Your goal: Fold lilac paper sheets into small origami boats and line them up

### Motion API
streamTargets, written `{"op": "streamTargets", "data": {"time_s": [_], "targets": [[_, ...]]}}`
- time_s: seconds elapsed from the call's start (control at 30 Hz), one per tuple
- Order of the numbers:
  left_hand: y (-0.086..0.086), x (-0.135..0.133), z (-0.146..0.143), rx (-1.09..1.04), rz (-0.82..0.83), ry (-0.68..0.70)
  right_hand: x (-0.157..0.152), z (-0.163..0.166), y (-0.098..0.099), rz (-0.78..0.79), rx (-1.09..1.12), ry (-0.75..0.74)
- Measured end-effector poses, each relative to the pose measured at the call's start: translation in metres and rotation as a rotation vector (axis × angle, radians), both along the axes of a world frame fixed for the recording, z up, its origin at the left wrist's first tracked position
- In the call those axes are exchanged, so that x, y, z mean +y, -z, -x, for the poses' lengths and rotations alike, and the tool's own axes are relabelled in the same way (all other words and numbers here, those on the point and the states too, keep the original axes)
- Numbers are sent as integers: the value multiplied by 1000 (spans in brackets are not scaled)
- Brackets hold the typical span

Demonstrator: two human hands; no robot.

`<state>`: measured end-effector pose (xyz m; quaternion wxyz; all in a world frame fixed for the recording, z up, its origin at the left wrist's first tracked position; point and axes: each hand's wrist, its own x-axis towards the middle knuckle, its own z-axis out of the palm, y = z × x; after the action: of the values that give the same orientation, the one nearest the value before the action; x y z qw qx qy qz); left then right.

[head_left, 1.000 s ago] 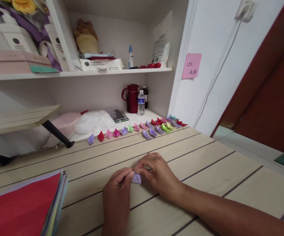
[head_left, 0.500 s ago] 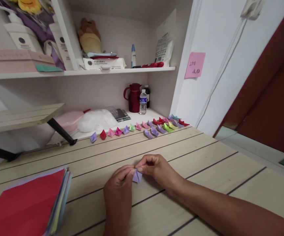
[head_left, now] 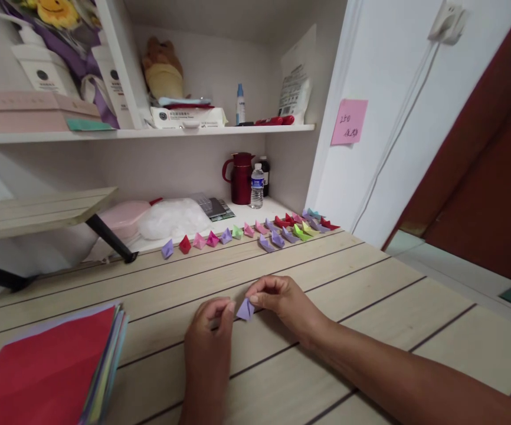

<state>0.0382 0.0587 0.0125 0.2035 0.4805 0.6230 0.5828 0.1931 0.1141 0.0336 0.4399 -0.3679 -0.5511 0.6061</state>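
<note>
A small folded purple paper piece [head_left: 245,309] sits just above the wooden tabletop [head_left: 370,283], pinched at its top by my right hand [head_left: 282,304]. My left hand [head_left: 209,336] rests beside it on the left, its fingers curled and its fingertips a little apart from the paper. Along the far edge of the table stands a row of several small folded paper boats [head_left: 246,233] in purple, red, pink and green.
A stack of coloured paper sheets [head_left: 47,372] with red on top lies at the near left. Behind the row are a red jug [head_left: 240,177], a water bottle [head_left: 256,186], a white bag [head_left: 171,217] and a pink box [head_left: 123,215]. A pink sticky note [head_left: 348,121] hangs on the wall.
My left hand has let go of the purple paper piece and drawn slightly away. My right hand alone keeps it, lifted a little up.
</note>
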Motion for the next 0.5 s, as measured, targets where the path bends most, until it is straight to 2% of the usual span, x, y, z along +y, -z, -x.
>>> {"op": "streamTargets", "data": {"time_s": [0.17, 0.37, 0.5], "targets": [[1, 1, -2, 169, -131, 26, 0, -1, 3, -122, -103, 15], [5, 3, 0, 268, -235, 17, -5, -3, -1, -365, -257, 70], [7, 3, -5, 320, -284, 31, -6, -3, -1, -459, -307, 82]]}}
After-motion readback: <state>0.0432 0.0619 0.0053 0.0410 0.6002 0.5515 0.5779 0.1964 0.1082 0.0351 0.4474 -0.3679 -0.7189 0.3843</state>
